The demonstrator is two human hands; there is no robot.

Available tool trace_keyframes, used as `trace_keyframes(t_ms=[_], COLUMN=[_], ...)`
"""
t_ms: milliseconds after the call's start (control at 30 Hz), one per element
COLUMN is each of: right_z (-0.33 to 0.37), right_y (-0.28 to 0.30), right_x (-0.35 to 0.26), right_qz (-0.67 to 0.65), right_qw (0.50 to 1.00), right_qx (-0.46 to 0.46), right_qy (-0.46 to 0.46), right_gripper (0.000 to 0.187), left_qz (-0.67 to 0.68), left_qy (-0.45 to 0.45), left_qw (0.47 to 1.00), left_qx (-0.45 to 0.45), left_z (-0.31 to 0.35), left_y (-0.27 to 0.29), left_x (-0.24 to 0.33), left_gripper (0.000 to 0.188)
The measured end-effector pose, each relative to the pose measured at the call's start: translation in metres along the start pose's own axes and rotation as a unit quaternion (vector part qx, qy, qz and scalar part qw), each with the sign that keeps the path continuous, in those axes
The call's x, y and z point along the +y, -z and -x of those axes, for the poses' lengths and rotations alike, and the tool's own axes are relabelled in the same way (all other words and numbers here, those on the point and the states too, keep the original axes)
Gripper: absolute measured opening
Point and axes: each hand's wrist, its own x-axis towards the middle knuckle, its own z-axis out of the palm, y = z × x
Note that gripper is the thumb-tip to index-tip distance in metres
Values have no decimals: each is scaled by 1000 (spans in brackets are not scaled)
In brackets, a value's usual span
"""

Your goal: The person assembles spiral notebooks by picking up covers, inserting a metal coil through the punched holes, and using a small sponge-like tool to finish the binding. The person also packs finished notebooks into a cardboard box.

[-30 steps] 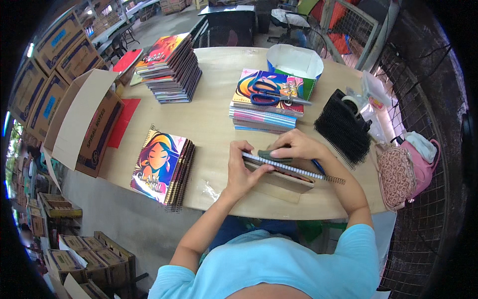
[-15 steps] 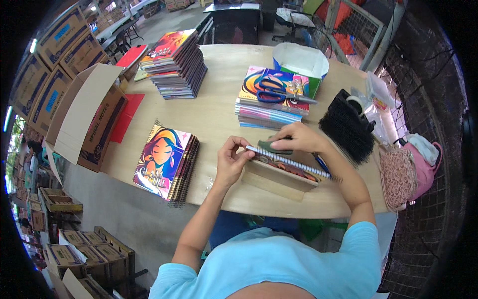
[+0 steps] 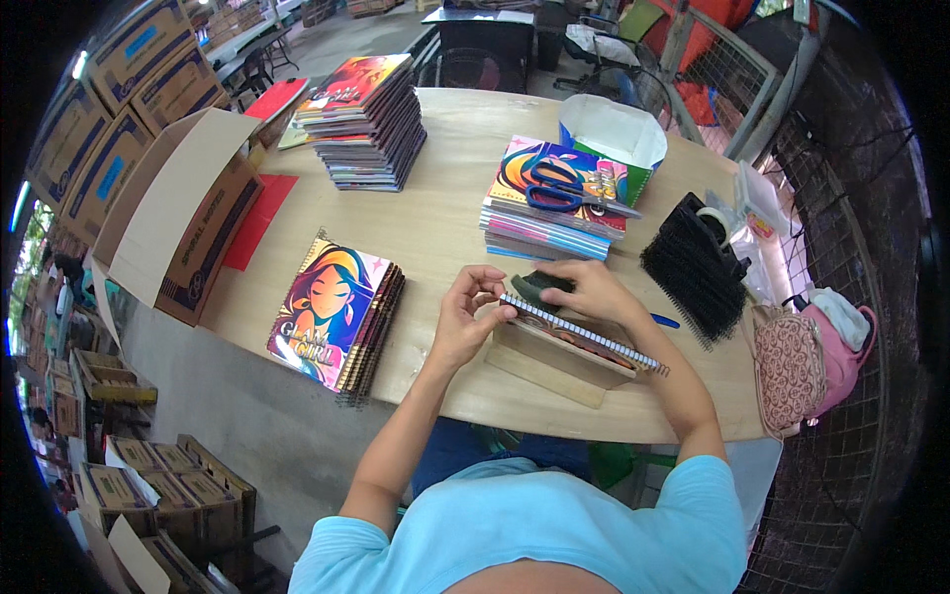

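Observation:
A notebook (image 3: 604, 342) stands on edge with its white page edges and coil facing up, leaning by an angled wooden stand (image 3: 542, 372). My left hand (image 3: 469, 319) pinches the notebook's near-left corner between thumb and fingers. In my right hand (image 3: 594, 295) is a dark green, palm-sized piece (image 3: 534, 288), held just behind the notebook's left end; its exact kind does not show. A length of loose coil sticks out at the notebook's right end. Behind my right forearm, part of a blue-handled tool (image 3: 665, 321) shows.
Finished-looking spiral notebooks (image 3: 332, 312) lie stacked at left, before a taller notebook stack (image 3: 368, 124). Scissors (image 3: 574, 191) rest on another stack (image 3: 549, 233). Black coils (image 3: 693, 262), a tape roll (image 3: 714, 226) and an open carton (image 3: 213, 238) stand around; bags (image 3: 792, 361) hang off the right edge.
The view has shifted slightly, so the table's things appear further right. My right hand has tilted the green piece a little; my left hand keeps its pinch on the notebook.

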Motion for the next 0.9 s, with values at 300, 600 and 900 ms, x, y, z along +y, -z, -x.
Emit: trace_keyframes(t_ms=[300,600,900], right_z=[164,62,-31], right_y=[-2,77,79], right_x=[28,-67,-131], right_qz=[261,161,491], right_qw=[939,968,789], right_qx=[140,191,23], right_qy=[-177,4,368], right_gripper=[49,44,39], left_qz=[53,90,141], left_qy=[51,77,54], left_qw=[997,993,989], left_qx=[-10,-8,-10], left_z=[0,0,-2], left_y=[-6,-10,-10], left_x=[1,6,2], left_gripper=[20,39,60])
